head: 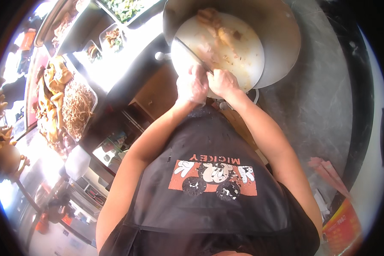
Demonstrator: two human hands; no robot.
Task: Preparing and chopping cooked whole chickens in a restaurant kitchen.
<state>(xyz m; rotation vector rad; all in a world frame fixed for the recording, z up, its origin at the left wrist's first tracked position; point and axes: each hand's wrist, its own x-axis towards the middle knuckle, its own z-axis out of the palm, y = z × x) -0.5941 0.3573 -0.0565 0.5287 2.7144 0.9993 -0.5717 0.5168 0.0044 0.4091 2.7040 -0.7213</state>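
My right hand [223, 82] is bare and grips the handle of a knife [192, 53], seen almost edge-on. Its blade slants up and left over a round white cutting board [251, 62]. Close beside it, my left hand [192, 84] wears a clear plastic glove, with curled fingers at the board's near edge; whether they hold anything is hidden. Pale pieces of meat [208, 52] lie just past the blade. Farther back on the board are yellow-skinned poultry pieces [224, 36] and a browner piece [208, 15]. Crumbs and juice smear the white surface.
A large curved metal surround [280, 41] rises behind the board. To the left are a tray of shredded food [78, 107], whole cooked poultry [52, 96], a tray of chopped greens [124, 9] and a small tub [113, 38]. Pink bags [328, 172] lie on the grey counter [320, 96].
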